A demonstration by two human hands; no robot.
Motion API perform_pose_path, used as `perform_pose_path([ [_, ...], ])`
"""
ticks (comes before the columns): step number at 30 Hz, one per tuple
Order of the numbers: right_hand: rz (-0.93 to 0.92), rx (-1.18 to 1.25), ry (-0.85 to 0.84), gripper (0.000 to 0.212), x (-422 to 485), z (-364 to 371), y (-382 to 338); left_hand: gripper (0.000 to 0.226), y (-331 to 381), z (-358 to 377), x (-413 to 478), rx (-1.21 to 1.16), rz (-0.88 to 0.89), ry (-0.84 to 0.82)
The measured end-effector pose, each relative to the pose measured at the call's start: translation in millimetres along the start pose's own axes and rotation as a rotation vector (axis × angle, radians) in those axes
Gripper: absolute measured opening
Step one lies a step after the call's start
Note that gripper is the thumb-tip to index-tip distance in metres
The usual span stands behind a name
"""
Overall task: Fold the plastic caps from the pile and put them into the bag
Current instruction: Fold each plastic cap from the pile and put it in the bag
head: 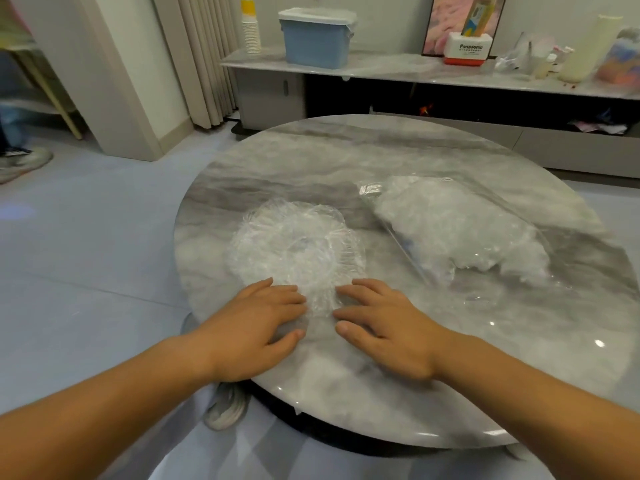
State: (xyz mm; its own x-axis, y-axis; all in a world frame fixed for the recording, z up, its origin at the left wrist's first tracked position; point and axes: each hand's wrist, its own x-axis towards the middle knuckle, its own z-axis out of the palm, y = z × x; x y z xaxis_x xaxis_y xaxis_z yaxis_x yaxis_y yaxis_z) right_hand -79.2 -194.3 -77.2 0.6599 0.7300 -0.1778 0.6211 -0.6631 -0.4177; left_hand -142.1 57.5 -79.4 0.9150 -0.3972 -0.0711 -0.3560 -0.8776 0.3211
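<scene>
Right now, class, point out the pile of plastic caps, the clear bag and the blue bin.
pile of plastic caps (273, 244): head view, crinkled left side of the pile.
clear bag (460, 230): head view, its filled middle.
blue bin (313, 45): head view, its front wall.

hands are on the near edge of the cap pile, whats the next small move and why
Probably pinch up one cap at the near rim of the pile with the left hand and right hand, then fold it. Both lie open on that edge, gripping nothing; the bag lies to the right, holding caps.
</scene>
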Motion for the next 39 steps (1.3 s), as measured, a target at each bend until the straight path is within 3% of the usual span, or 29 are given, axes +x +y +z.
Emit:
perform_pose_path([
  [8,-0.124,-0.113,0.079,0.072,-27,4,11,0.05,3,9,-6,-0.073,0.113,0.015],
  [15,-0.048,-0.064,0.148,0.074,-65,8,29,0.031,4,11,-12,-0.148,0.181,0.007],
  [21,-0.08,0.055,0.206,0.066,-76,3,26,0.05,5,16,-9,-0.109,0.148,-0.055],
  [29,-0.096,-0.051,0.014,0.064,-68,6,14,0.065,8,20,-4,-0.111,0.159,-0.087],
  [34,-0.085,-0.021,0.046,0.083,-64,11,14,0.068,4,22,-4,-0.134,0.136,-0.052],
  [39,-0.088,0.149,0.199,0.056,-65,8,13,0.075,11,18,-4,-0.315,-0.004,0.097],
])
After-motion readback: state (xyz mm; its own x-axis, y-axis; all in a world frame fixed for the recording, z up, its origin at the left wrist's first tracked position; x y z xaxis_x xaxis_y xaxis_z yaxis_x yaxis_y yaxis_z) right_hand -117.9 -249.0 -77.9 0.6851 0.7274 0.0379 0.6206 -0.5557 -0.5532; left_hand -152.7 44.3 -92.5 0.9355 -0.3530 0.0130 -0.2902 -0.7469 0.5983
